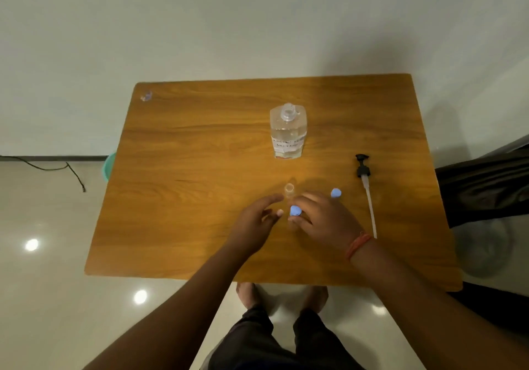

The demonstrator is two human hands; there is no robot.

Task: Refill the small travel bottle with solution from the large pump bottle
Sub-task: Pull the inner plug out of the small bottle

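Wood-look table, clear and coloured plastics, glossy floor

The table [200, 169] has an orange-brown wood-grain top with a smooth, faintly satin finish. The large bottle [288, 132] near its far edge is clear glossy plastic with a white paper label; the small travel bottle [289, 190] is clear plastic too. Two blue caps [335, 193] look matt plastic. The pump head [362, 166] toward the right edge is black plastic with a pale translucent tube. A braided orange thread band [357, 245] circles one wrist. The floor [57, 284] is polished, reflective tile.
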